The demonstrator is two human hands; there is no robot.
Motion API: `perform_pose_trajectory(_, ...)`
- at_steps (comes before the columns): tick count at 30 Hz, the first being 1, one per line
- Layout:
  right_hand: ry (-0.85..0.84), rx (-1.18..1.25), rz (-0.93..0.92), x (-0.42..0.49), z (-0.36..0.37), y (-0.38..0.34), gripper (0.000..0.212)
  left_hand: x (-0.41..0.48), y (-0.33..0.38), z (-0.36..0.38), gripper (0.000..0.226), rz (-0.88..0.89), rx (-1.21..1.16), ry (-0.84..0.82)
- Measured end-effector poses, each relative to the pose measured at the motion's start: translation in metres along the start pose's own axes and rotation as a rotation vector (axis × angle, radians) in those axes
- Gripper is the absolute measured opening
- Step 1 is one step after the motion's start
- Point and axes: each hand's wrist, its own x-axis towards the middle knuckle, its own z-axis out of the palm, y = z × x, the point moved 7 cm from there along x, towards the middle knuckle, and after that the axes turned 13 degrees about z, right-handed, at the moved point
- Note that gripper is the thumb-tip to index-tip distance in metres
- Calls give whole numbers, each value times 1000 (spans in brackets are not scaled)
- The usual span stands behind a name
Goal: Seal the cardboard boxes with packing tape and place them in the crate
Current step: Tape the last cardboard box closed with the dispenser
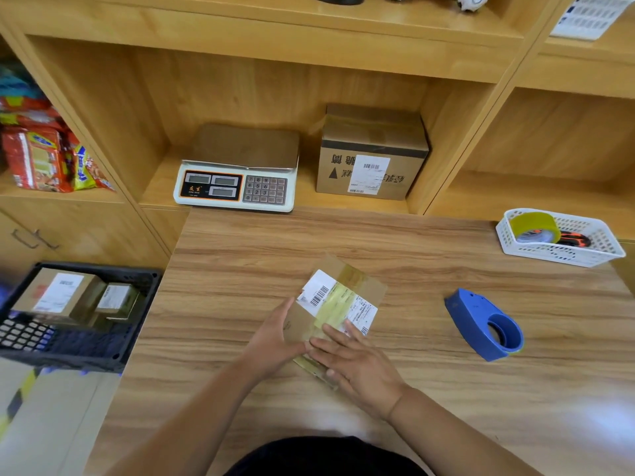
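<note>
Risk: the yellowish tape strip (335, 305) could wrinkle or lift if the small brown cardboard box (372, 290), sitting mid-table, skids under the rub. The right hand (357, 365) lies flat, fingers straight, pressing the near end. The left hand (275, 338) braces the box's left side, fingers seemingly extended, clasping nothing.
</note>
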Motion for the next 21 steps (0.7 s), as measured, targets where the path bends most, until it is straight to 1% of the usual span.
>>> perform_pose_trajectory(6,-51,-190,-59,15,-4,17,39,6,1,-4,95,-12,51,-45)
perform_pose_trajectory(8,-68,-184,11,20,-6,31,38,7,1,-5,95,-26,56,-45)
perform_pose_trajectory(11,-139,-128,191,29,-9,62,37,8,0,-5,94,-37,43,-43)
perform_pose_trajectory(13,-181,-193,232,33,-6,75,39,8,-1,-6,94,-47,29,-41)
perform_pose_trajectory(16,-180,-237,399,39,-14,99,42,9,0,-6,94,-56,25,-62)
perform_pose_trajectory(19,-195,-329,409,48,-22,102,46,9,0,-6,93,-50,28,-75)
perform_pose_trajectory(21,-158,-293,341,49,-29,76,46,10,0,-7,95,-51,13,-87)
